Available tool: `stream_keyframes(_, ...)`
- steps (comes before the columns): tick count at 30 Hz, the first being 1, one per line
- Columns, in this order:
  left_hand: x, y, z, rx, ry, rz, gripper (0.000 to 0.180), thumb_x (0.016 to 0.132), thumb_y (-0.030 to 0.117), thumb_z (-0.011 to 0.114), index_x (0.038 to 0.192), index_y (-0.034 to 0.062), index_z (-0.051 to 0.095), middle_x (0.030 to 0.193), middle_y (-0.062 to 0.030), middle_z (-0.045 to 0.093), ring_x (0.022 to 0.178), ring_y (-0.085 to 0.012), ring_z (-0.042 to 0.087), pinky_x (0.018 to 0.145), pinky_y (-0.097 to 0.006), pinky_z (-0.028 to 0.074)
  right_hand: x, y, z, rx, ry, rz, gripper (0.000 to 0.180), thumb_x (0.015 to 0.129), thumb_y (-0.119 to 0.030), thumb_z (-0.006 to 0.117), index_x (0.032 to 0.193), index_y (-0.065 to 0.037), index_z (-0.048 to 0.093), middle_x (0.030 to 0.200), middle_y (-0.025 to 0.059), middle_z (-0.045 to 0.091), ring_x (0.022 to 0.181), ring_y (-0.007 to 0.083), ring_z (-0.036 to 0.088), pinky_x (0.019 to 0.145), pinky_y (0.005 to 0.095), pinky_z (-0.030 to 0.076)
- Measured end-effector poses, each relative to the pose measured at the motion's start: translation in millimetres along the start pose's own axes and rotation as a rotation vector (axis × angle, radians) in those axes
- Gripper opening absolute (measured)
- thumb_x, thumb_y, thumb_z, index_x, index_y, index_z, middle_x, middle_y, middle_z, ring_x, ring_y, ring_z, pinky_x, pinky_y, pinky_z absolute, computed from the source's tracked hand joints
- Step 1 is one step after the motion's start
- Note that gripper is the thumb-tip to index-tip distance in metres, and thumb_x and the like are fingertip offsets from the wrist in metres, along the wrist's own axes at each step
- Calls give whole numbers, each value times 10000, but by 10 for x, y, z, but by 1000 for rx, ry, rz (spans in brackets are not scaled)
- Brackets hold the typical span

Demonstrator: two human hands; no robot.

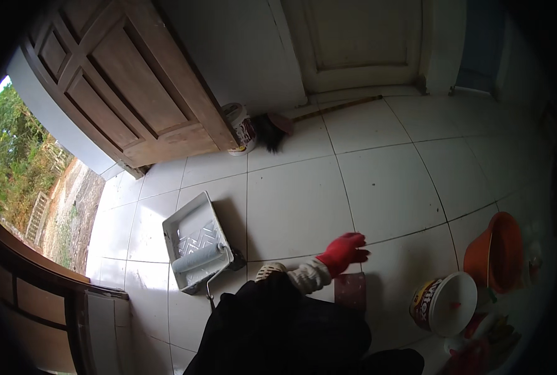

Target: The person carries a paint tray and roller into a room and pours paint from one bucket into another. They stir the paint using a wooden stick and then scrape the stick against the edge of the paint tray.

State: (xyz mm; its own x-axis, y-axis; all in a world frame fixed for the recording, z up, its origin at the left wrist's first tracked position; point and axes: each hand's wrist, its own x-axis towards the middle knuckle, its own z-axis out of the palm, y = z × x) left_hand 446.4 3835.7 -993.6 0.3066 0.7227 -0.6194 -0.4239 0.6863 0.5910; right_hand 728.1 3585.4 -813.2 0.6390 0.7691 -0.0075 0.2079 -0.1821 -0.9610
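One white-tiled floor (291, 206) with dark joints spreads before me, and over it stands one big brown panelled wooden door (144, 75), beside a bright opening on the left. One pale panelled door (363, 37) stands at the back. Down on the tiles I count one grey rectangular paint tray (189, 219), one orange-brown round tub (478, 253), two white buckets with coloured labels, one near the tub (423, 300) and one behind the brown door's edge (247, 134), one long-handled broom with dark bristles (267, 133), and one grey-covered paint roller (197, 257) lying in the tray.

The left hand (344, 253), in a red glove below a grey knitted cuff, has its fingers loosely extended and holds nothing that I can see; it is just above a dark red block (350, 291) on the floor. In the dim lower-right corner, a red shape (469, 359) may be the gloved right hand or a loose glove; I cannot tell its grip.

Bare tile runs from the tray's right edge to the tub, and from the left hand back to the broom.
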Motion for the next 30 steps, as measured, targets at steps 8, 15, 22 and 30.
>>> stream_keyframes(8, 429, 2106, -1559, -485, 327, 462, 418, 907, 217, 523, 1233, -3, 382, 1166, -176, 481, 1029, -365, 536, 915, -462, 464, 1258, -760, 2661, 164, -728, 100, 276, 903, -203, 500, 1075, 6, 554, 914, 82, 588, 789, 163, 603, 659, 280, 505)
stream_keyframes(15, 888, 3246, -2609, -1123, -74, 521, 831, 857, 562, 471, 1391, 4, 163, 1419, -197, 283, 1276, -370, 339, 1052, -436, 341, 1491, -733, 5647, 150, -1039, 330, 348, 857, -320, 572, 1025, -14, 562, 923, 70, 589, 823, 154, 603, 722, 274, 508)
stream_keyframes(22, 1073, 3479, -3186, -1583, -775, 267, 832, 820, 524, 574, 1321, -68, 275, 1359, -195, 377, 1252, -305, 379, 1060, -373, 340, 1414, -827, 8120, 299, -975, 426, 343, 846, -300, 582, 966, 20, 570, 918, 86, 595, 790, 173, 597, 705, 275, 505)
stream_keyframes(30, 805, 3622, -3029, -1600, -581, 132, 753, 766, 383, 709, 1296, -33, 373, 1307, -118, 451, 1175, -194, 448, 988, -247, 375, 1572, -554, 8867, 59, -1089, -103, 322, 870, -238, 546, 1055, 23, 583, 963, 114, 593, 876, 179, 580, 691, 301, 494)
